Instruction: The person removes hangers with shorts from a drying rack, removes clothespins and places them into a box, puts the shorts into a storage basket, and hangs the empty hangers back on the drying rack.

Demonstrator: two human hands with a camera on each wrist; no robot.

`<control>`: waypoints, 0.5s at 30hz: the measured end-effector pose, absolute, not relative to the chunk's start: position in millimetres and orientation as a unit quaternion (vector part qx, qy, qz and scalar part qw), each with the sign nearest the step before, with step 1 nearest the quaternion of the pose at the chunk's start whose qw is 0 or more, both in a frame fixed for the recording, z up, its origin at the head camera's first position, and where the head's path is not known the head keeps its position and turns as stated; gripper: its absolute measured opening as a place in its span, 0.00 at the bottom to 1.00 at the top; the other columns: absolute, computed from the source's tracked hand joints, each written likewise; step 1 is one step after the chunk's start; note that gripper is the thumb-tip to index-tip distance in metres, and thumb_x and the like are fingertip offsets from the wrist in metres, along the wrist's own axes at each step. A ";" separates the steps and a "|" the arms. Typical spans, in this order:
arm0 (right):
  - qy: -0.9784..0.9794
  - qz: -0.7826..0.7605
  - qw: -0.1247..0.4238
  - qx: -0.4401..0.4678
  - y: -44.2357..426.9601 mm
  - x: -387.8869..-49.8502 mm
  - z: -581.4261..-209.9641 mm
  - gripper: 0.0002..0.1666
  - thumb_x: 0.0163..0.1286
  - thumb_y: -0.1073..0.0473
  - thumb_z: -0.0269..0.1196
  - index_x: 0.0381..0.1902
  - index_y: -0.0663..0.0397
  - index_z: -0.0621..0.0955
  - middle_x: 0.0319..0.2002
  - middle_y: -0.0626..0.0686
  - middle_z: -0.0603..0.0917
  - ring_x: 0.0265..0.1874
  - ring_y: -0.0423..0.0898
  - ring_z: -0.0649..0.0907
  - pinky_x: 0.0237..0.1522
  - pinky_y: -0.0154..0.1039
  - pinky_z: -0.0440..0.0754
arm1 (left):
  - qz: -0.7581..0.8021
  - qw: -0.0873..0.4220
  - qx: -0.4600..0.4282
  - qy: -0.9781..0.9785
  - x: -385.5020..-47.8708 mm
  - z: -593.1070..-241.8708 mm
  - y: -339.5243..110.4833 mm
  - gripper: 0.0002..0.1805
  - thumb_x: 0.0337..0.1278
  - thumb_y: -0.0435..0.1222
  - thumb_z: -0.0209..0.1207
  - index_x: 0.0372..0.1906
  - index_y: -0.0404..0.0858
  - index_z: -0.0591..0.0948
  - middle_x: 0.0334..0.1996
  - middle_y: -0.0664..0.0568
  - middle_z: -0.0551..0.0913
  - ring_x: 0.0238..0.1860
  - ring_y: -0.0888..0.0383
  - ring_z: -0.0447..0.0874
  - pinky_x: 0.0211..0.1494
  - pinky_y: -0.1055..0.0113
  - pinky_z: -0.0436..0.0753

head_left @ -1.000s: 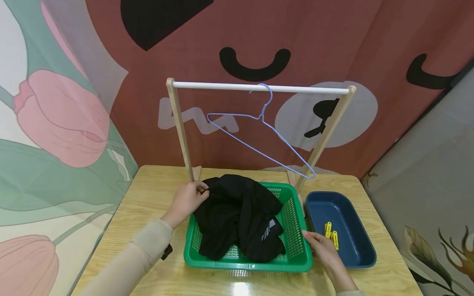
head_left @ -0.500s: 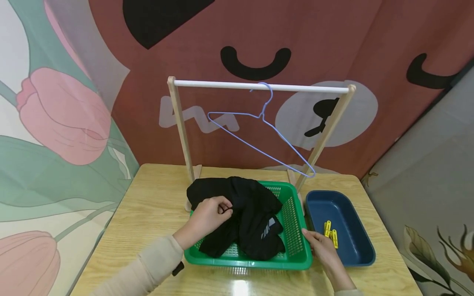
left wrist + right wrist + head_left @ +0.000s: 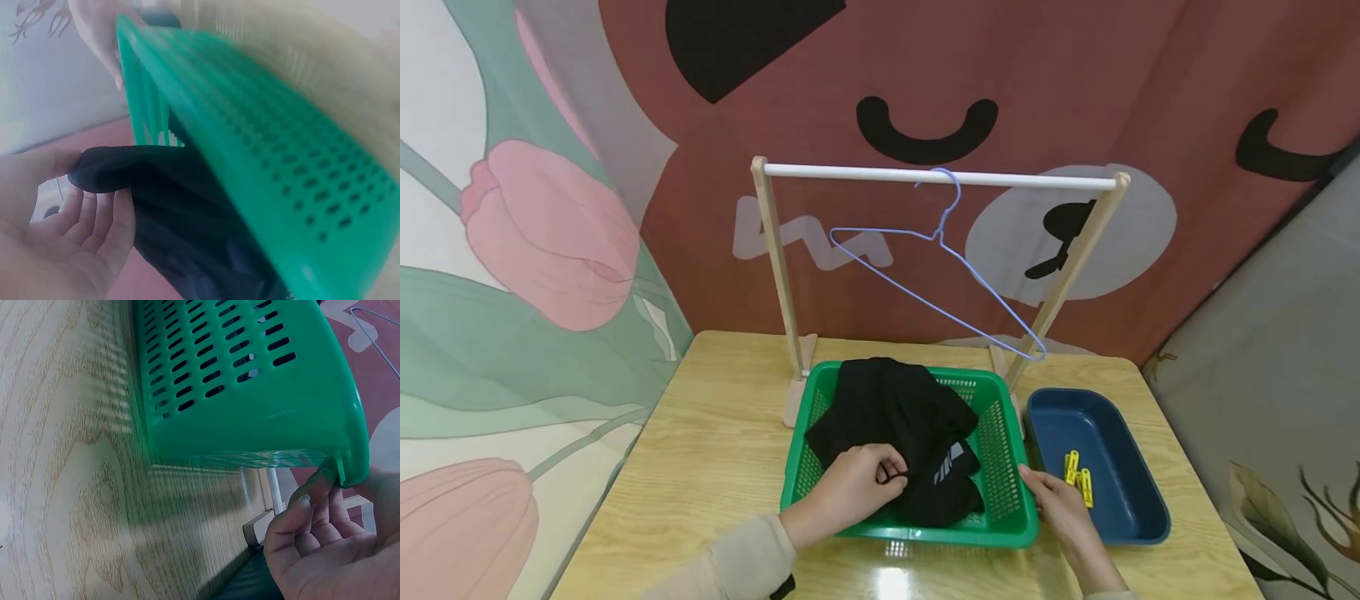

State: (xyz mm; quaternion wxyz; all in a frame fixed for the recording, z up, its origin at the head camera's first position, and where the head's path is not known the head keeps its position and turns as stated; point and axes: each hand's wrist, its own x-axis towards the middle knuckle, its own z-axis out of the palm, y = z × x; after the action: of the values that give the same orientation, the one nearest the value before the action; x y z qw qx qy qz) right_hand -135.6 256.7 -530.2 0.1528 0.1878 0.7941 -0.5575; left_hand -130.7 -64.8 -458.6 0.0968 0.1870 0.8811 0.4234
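Observation:
A black garment (image 3: 887, 408) with a grey striped mark lies bunched inside a green plastic basket (image 3: 1011, 492). My left hand (image 3: 861, 483) is over the basket's front part and pinches a fold of the cloth between thumb and fingers; the left wrist view shows that black fold (image 3: 106, 169) in the grip. At the basket's right side, my right hand (image 3: 1063, 504) grips the rim, thumb above and fingers curled beneath, as the right wrist view shows with the basket rim (image 3: 355, 444). The full shape of the garment is hidden by its folds.
Behind the basket stands a rack with a white bar (image 3: 850, 172) and wooden posts. A blue wire hanger (image 3: 940, 237) hangs from the bar. To the right is a dark blue tray (image 3: 1120, 467) holding several yellow clothespins (image 3: 1086, 487). All stand on a wooden table (image 3: 715, 433).
My left hand has moved right and toward the front, drawing the garment's left part off the basket's left rim and inward. My right hand has stayed on the rim.

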 end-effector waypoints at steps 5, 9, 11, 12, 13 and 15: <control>0.795 -0.555 0.158 0.188 259.0 -135.7 -529.9 0.52 0.67 0.28 0.57 0.65 0.73 0.71 0.40 0.53 0.84 0.38 0.44 0.84 0.42 0.44 0.83 | 0.425 0.115 0.197 0.876 -116.3 -463.1 -57.2 0.03 0.60 0.35 0.67 0.34 0.46 0.84 0.28 0.66 0.77 0.29 0.71 0.75 0.34 0.74 0.78; 0.793 -0.558 0.156 0.190 258.9 -135.5 -530.3 0.51 0.68 0.30 0.58 0.64 0.74 0.71 0.40 0.52 0.85 0.37 0.43 0.84 0.41 0.42 0.83 | 0.431 0.130 0.200 0.870 -107.8 -466.2 -54.2 0.03 0.60 0.36 0.67 0.34 0.47 0.83 0.28 0.67 0.77 0.29 0.71 0.74 0.34 0.75 0.77; 0.790 -0.562 0.156 0.191 258.3 -135.7 -530.4 0.50 0.68 0.31 0.58 0.64 0.74 0.71 0.40 0.52 0.85 0.37 0.43 0.84 0.41 0.41 0.83 | 0.434 0.133 0.200 0.868 -105.3 -467.1 -53.7 0.03 0.60 0.36 0.66 0.34 0.47 0.83 0.29 0.67 0.76 0.29 0.71 0.74 0.35 0.75 0.77; 0.788 -0.563 0.156 0.191 257.9 -135.8 -530.3 0.50 0.68 0.31 0.58 0.64 0.74 0.71 0.40 0.52 0.86 0.37 0.43 0.84 0.40 0.41 0.83 | 0.435 0.133 0.199 0.868 -104.5 -467.3 -53.7 0.03 0.60 0.36 0.66 0.34 0.47 0.83 0.29 0.68 0.76 0.29 0.71 0.74 0.35 0.75 0.77; 0.787 -0.565 0.156 0.192 257.5 -136.0 -530.3 0.50 0.68 0.30 0.59 0.64 0.74 0.71 0.39 0.52 0.86 0.37 0.43 0.84 0.40 0.41 0.83 | 0.435 0.132 0.199 0.868 -103.9 -467.3 -53.8 0.02 0.60 0.37 0.66 0.34 0.47 0.83 0.29 0.68 0.76 0.29 0.71 0.74 0.35 0.75 0.77; 0.785 -0.568 0.158 0.192 256.7 -136.5 -530.3 0.51 0.67 0.30 0.59 0.64 0.73 0.71 0.40 0.52 0.86 0.37 0.43 0.85 0.40 0.41 0.83 | 0.435 0.129 0.197 0.869 -103.7 -467.1 -54.2 0.02 0.60 0.37 0.67 0.35 0.46 0.84 0.29 0.68 0.77 0.30 0.71 0.74 0.35 0.75 0.77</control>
State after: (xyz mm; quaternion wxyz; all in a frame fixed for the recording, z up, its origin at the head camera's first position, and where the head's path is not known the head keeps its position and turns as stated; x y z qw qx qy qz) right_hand -136.5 256.7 -530.3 0.1579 0.1918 0.7846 -0.5681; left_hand -103.7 -54.2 -467.1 0.1287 0.1974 0.8692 0.4347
